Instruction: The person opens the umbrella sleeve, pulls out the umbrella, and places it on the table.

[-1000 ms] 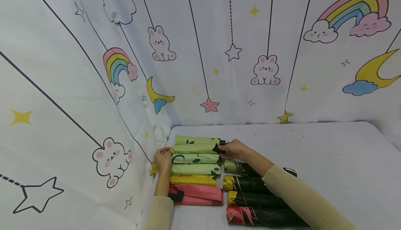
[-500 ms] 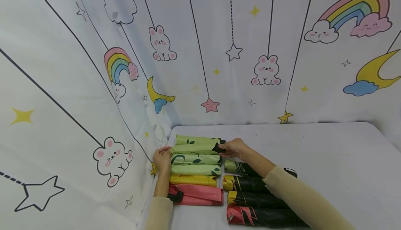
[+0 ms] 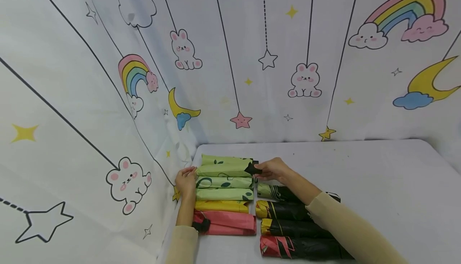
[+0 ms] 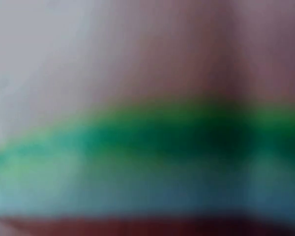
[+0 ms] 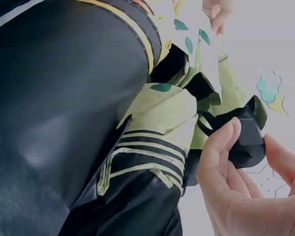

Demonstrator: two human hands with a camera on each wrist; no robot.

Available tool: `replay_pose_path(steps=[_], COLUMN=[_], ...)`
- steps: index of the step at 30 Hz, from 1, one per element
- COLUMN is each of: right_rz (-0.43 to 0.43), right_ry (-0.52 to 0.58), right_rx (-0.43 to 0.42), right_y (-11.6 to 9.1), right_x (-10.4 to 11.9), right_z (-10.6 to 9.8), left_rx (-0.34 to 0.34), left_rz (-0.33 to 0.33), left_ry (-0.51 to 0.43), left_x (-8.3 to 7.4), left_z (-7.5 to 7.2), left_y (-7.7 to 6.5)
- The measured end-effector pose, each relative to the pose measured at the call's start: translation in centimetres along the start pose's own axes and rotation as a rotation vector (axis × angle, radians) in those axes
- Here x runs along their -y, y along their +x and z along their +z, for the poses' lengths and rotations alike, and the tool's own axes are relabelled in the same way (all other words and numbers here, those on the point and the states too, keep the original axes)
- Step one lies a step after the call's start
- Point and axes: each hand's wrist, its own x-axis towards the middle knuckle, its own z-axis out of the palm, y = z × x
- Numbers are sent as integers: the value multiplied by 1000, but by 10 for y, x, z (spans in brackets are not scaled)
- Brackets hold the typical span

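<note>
Several folded umbrellas lie side by side on the white table in the head view. Near the back, a light green umbrella [image 3: 224,171] is spanned by both hands. My left hand [image 3: 186,181] pinches its left end. At the other end, my right hand [image 3: 275,169] pinches its black handle [image 5: 247,142] between thumb and fingers, plain in the right wrist view. Another green umbrella [image 3: 227,161] lies just behind, and leaf-patterned green ones [image 3: 225,194] lie in front. The left wrist view is too blurred for detail.
Nearer the front lie a yellow umbrella [image 3: 221,206] and a pink umbrella [image 3: 230,223] with a black strap. A second column, under my right forearm, holds black umbrellas with green, yellow [image 3: 284,210] and red ends [image 3: 306,248]. Printed cloth [image 3: 216,76] hangs behind and left.
My right hand has shifted slightly to the right, and more of the black handle shows beside its fingers. The left hand and the other umbrellas stay about where they were.
</note>
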Motion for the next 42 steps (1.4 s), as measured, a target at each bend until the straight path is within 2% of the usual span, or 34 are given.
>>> replay_pose_path(steps=[10, 27, 42], right_rz=[-12, -55, -52], right_ry=[-13, -29, -30], right_rx=[6, 45, 48], right_y=[-6, -11, -25], right_x=[5, 6, 11], right_z=[-10, -28, -49], left_rx=[-6, -24, -40], left_rz=[10, 2, 4], left_ry=[-32, -8, 2], left_x=[-2, -7, -7], left_z=[-1, -6, -4], left_y=[0, -1, -2])
